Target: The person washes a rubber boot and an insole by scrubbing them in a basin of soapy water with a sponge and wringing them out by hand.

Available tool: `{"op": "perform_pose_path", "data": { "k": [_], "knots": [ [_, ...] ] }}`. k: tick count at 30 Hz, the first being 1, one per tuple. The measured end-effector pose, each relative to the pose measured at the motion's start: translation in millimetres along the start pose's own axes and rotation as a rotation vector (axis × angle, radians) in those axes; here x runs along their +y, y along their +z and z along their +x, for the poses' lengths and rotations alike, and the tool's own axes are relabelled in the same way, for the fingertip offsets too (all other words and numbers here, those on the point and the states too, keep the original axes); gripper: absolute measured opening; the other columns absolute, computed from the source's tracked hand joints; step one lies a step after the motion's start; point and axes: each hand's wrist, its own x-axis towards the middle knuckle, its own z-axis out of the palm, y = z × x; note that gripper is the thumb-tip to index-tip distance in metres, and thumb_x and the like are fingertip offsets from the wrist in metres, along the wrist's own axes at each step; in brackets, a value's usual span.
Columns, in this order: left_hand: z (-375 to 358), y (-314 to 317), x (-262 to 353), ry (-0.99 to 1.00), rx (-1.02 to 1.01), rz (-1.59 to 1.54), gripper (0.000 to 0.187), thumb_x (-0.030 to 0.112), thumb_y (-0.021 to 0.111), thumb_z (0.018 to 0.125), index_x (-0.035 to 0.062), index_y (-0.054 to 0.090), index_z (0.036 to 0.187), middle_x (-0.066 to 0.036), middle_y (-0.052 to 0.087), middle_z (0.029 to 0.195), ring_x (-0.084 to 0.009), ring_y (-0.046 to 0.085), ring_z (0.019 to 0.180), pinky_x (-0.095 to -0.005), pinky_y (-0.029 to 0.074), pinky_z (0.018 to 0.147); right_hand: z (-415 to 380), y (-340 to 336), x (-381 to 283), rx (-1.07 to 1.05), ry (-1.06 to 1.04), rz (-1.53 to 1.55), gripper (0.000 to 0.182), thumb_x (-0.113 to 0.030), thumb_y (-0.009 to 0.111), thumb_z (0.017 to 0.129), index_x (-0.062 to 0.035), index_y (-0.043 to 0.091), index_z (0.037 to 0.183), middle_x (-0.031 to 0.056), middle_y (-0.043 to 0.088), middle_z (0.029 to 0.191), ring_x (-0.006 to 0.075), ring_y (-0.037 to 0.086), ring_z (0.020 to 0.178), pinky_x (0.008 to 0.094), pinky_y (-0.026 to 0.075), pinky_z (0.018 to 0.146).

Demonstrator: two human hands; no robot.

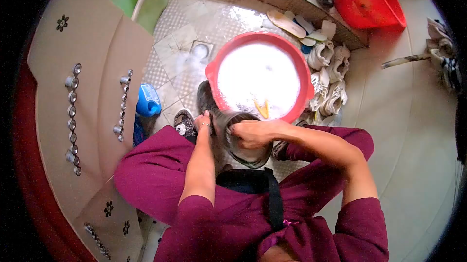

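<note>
A dark boot (226, 118) lies between my knees, its foot end toward the basin and its wide opening toward me. My left hand (203, 122) is closed on the boot's left side, near the ankle. At the opening, my right hand (253, 134) is curled with its fingers bent inward. What those fingers hold, if anything, is hidden. Just beyond the boot stands a red basin (302, 60) filled with white suds (258, 74). A yellow-orange V-shaped thing (262, 109) pokes out of the foam at the near edge.
Several whitish shoes (335, 77) and insoles (287, 23) lie right of the basin. A blue bottle (147, 100) stands left, beside a beige cabinet (92, 96). A green tub (155, 1) and a red bucket (372, 1) are at the back. A floor drain (200, 50) shows left of the basin.
</note>
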Motion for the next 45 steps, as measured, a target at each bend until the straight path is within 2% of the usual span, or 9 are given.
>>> {"op": "perform_pose_path", "data": {
  "k": [5, 13, 15, 16, 20, 23, 26, 37, 45],
  "knots": [
    [48, 36, -43, 0.001, -0.063, 0.081, 0.056, 0.051, 0.044, 0.074, -0.0009, 0.060, 0.088, -0.023, 0.057, 0.092, -0.0344, 0.052, 0.091, -0.0398, 0.038, 0.080, -114, -35, -1, 0.224, -0.203, 0.663, 0.039, -0.005, 0.049, 0.063, 0.0061, 0.048, 0.101, 0.0151, 0.057, 0.092, 0.0200, 0.052, 0.088, 0.0309, 0.040, 0.081],
    [24, 7, -15, 0.145, -0.227, 0.105, 0.057, 0.046, 0.034, 0.082, -0.0057, 0.059, 0.081, -0.022, 0.058, 0.088, -0.0335, 0.053, 0.087, -0.0388, 0.039, 0.076, -169, -12, 113, 0.692, 0.138, 1.020, 0.051, -0.009, 0.058, 0.062, 0.0003, 0.046, 0.111, 0.0043, 0.054, 0.102, 0.0121, 0.048, 0.092, 0.0240, 0.038, 0.082],
    [11, -10, -13, 0.257, -0.327, 0.060, 0.056, 0.045, 0.034, 0.084, -0.0059, 0.058, 0.080, -0.022, 0.058, 0.086, -0.0342, 0.053, 0.085, -0.0396, 0.039, 0.075, -153, -12, 122, 0.798, 0.451, 0.782, 0.061, -0.017, 0.062, 0.066, -0.0016, 0.039, 0.121, 0.0088, 0.050, 0.110, 0.0155, 0.045, 0.100, 0.0266, 0.037, 0.085],
    [9, -15, -17, 0.310, -0.374, 0.040, 0.056, 0.044, 0.034, 0.084, -0.0060, 0.058, 0.079, -0.022, 0.058, 0.085, -0.0345, 0.053, 0.084, -0.0400, 0.039, 0.074, -123, -2, 161, 0.822, 0.345, 0.789, 0.069, -0.023, 0.063, 0.069, -0.0030, 0.031, 0.126, 0.0133, 0.046, 0.116, 0.0194, 0.041, 0.107, 0.0297, 0.036, 0.086],
    [6, 3, -30, 0.284, -0.386, 0.070, 0.055, 0.044, 0.034, 0.085, -0.0057, 0.058, 0.079, -0.022, 0.058, 0.084, -0.0352, 0.053, 0.083, -0.0405, 0.039, 0.074, -64, 49, 269, 1.151, 0.656, 0.434, 0.064, -0.015, 0.056, 0.069, 0.0048, 0.028, 0.123, 0.0220, 0.049, 0.109, 0.0278, 0.050, 0.099, 0.0299, 0.037, 0.087],
    [5, 10, -36, 0.211, -0.368, 0.097, 0.054, 0.043, 0.035, 0.085, -0.0053, 0.057, 0.080, -0.022, 0.057, 0.082, -0.0358, 0.052, 0.082, -0.0410, 0.038, 0.073, -27, 39, 253, 1.155, 0.696, 0.049, 0.065, -0.031, 0.058, 0.069, -0.0165, 0.031, 0.127, 0.0250, 0.038, 0.119, 0.0385, 0.039, 0.108, 0.0425, 0.032, 0.091],
    [8, 11, -40, 0.138, -0.339, 0.112, 0.053, 0.043, 0.035, 0.085, -0.0049, 0.057, 0.080, -0.022, 0.057, 0.081, -0.0365, 0.051, 0.080, -0.0415, 0.038, 0.072, 7, 31, 253, 1.144, 0.760, -0.176, 0.061, -0.034, 0.055, 0.073, -0.0211, 0.031, 0.127, 0.0225, 0.029, 0.127, 0.0409, 0.034, 0.111, 0.0484, 0.027, 0.092],
    [23, 12, -30, -0.043, -0.205, 0.213, 0.050, 0.042, 0.036, 0.086, -0.0035, 0.056, 0.082, -0.022, 0.056, 0.077, -0.0389, 0.049, 0.075, -0.0432, 0.037, 0.069, 74, 62, 302, 0.868, 0.753, 0.234, 0.046, -0.022, 0.044, 0.078, -0.0141, 0.033, 0.122, 0.0194, 0.041, 0.117, 0.0308, 0.044, 0.105, 0.0395, 0.036, 0.087],
    [46, 24, -61, -0.138, -0.211, -0.027, 0.051, 0.042, 0.034, 0.086, -0.0045, 0.054, 0.079, -0.023, 0.054, 0.080, -0.0398, 0.047, 0.077, -0.0436, 0.035, 0.070, 66, 57, 305, 1.050, 0.789, -0.256, 0.031, -0.018, 0.044, 0.076, -0.0047, 0.055, 0.101, 0.0177, 0.055, 0.102, 0.0254, 0.051, 0.099, 0.0347, 0.039, 0.085]
  ]
}}
